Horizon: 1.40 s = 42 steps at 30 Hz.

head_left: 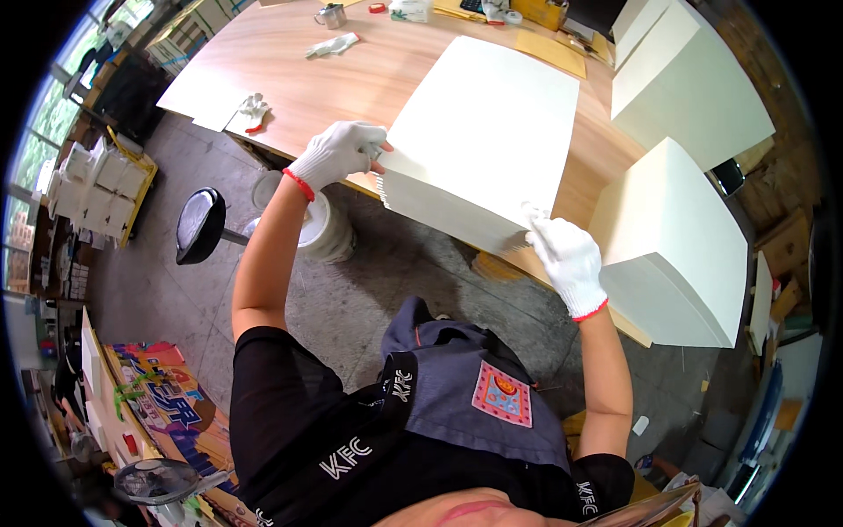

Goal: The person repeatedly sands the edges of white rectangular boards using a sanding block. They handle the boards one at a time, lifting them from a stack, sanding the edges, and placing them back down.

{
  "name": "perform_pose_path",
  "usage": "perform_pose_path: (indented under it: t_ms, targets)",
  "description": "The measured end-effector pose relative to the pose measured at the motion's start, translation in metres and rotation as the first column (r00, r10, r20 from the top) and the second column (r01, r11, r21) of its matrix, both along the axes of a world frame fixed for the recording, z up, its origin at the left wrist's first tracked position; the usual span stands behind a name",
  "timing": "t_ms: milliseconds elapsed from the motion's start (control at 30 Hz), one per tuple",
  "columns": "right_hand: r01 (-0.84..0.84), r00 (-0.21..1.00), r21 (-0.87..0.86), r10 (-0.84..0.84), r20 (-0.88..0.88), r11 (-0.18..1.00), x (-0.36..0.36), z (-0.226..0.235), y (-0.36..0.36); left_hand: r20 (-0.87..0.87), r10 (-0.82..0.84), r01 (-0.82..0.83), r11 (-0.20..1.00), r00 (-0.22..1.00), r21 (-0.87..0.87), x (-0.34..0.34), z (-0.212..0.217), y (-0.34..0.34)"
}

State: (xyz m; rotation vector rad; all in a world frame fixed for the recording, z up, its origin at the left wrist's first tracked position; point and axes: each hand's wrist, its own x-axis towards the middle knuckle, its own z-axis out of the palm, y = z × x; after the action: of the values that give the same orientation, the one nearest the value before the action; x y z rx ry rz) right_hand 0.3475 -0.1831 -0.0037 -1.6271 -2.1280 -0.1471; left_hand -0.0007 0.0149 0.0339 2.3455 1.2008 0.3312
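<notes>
A thick stack of large white sheets (487, 119) lies on the wooden table, its near side overhanging or flush with the front edge; I cannot tell which. My left hand (341, 154), in a white knit glove with bare fingertips showing, is closed at the stack's near left corner. At the near right corner, my right hand (566, 259), gloved alike, has its fingers bent together on the sheets' edge. Sheet edges look slightly fanned below both hands. How many sheets each hand pinches is hidden.
More white stacks (672, 246) stand on the right, another (694, 92) behind. On the wooden table (290, 70) lie a metal cup (331, 16), a crumpled white cloth (333, 46) and a glove (254, 107). A black stool (201, 226) and white bucket (326, 230) are below left.
</notes>
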Motion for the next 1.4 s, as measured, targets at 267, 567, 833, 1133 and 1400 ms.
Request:
perform_pose_path:
  t_ms: [267,567,833,1133,1400]
  targets:
    - [-0.018,1.0,0.052,0.018,-0.015,0.998,0.004,-0.01,0.002,-0.019,0.06,-0.062,0.992,0.998,-0.11,0.003,0.005,-0.002]
    - [-0.016,1.0,0.048,0.016,-0.012,0.999,0.003,-0.009,0.004,0.03,0.047,-0.043,0.991,0.998,-0.128,-0.001,0.001,0.002]
    - [-0.014,0.992,0.044,0.008,0.124,0.999,0.001,-0.011,-0.001,-0.196,0.035,-0.022,0.998,0.98,0.066,0.007,0.014,-0.017]
    - [0.184,0.969,-0.123,-0.159,0.19,0.975,-0.005,-0.027,-0.018,-0.211,0.002,0.047,0.974,0.977,0.224,0.018,0.003,-0.006]
    - [0.217,0.975,0.115,-0.208,-0.083,0.969,0.07,0.01,-0.074,-0.17,-0.141,0.211,0.819,0.975,0.533,0.11,0.049,-0.013]
